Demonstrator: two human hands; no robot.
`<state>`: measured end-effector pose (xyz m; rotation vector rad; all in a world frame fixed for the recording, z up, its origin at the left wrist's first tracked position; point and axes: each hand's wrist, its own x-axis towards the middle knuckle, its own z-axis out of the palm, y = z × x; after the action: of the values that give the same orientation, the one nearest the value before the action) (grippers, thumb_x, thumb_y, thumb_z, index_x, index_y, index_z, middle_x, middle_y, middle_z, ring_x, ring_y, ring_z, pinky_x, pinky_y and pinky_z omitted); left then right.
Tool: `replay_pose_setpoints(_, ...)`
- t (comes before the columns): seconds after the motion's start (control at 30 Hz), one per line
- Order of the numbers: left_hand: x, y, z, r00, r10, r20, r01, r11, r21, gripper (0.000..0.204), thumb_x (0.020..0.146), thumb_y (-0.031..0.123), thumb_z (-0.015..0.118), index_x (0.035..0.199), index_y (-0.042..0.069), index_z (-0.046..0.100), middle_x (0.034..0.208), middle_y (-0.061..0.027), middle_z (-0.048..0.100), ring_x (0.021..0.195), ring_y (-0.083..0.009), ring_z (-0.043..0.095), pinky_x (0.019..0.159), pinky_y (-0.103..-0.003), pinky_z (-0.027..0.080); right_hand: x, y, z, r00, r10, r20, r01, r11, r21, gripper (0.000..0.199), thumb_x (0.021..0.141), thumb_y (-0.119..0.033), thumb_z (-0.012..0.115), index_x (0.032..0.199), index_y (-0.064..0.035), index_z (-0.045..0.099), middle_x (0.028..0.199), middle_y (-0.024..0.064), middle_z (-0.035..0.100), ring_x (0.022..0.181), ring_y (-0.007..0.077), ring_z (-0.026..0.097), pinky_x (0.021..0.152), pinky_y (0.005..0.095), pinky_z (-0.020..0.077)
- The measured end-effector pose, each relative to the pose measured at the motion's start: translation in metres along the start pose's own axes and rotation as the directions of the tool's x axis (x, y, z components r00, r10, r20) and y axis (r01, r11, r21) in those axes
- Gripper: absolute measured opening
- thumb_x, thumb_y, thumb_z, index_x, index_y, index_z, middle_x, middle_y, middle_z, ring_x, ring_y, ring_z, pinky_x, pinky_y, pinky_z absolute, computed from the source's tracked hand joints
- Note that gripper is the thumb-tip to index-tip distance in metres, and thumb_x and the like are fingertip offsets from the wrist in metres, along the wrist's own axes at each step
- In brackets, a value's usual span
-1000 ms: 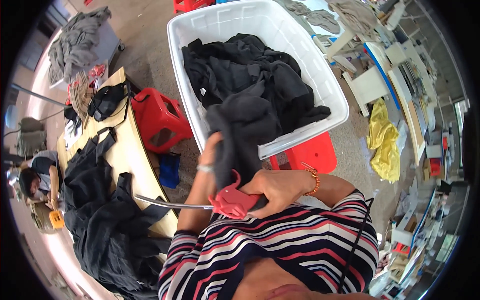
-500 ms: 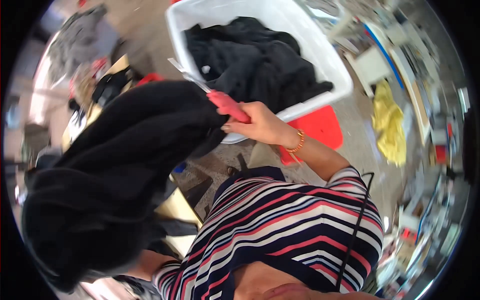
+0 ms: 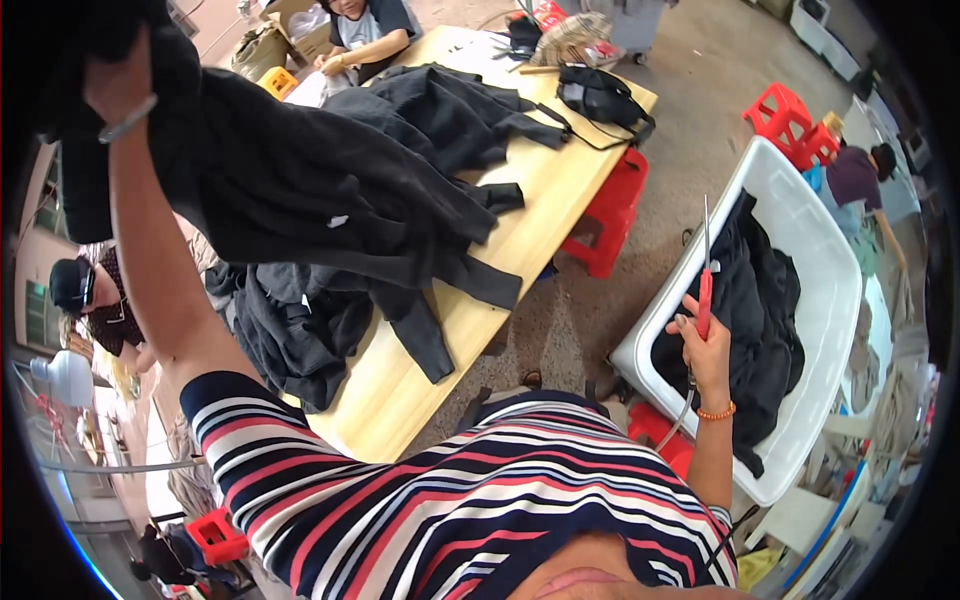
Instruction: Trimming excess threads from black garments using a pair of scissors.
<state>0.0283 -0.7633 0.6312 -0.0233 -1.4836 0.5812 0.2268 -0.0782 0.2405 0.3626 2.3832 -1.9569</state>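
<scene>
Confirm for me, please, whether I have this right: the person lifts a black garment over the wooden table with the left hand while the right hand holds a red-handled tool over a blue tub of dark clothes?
Nearly right, except the tub's colour. The head view shows the tub is white, not blue. The left hand does lift the black garment over the wooden table, and the right hand holds the red-handled tool over the dark clothes.

Dark clothes (image 3: 300, 330) lie heaped on a wooden table (image 3: 540, 190), a black bag (image 3: 600, 100) at its far end. Red stools (image 3: 610, 215) stand beside it. Another person (image 3: 365, 30) sits, perhaps sorting.
</scene>
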Motion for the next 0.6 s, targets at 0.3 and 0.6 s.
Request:
replay_pose_setpoints(0.3,-0.292,0.070,-0.016,0.140,-0.327,0.935,0.602,0.777,0.181,0.104,0.077,0.064,0.068,0.154,0.012,0.022,0.141,-0.0327,0.044,0.127,-0.0486,0.045,0.107,-0.054,0.036,0.005,0.024,-0.003,0.997,0.034,0.065,-0.022,0.984,-0.176,0.038,0.093,-0.012,0.062,0.124,0.0088,0.059,0.077,0.0045,0.069,0.049,0.0030,0.043,0.047,0.0214,0.0351)
replay_pose_setpoints(0.6,-0.357,0.124,-0.094,0.159,-0.333,0.929,0.578,0.795,0.186,0.093,0.073,0.069,0.070,0.147,0.020,0.042,0.159,-0.0248,0.018,0.148,-0.0408,0.013,0.115,-0.061,0.012,0.014,0.024,0.007,0.980,0.151,0.131,-0.116,0.964,-0.241,0.041,0.094,-0.014,0.061,0.130,0.0063,0.054,0.074,0.0071,0.068,0.042,0.0042,0.044,0.039,0.0205,0.0333)
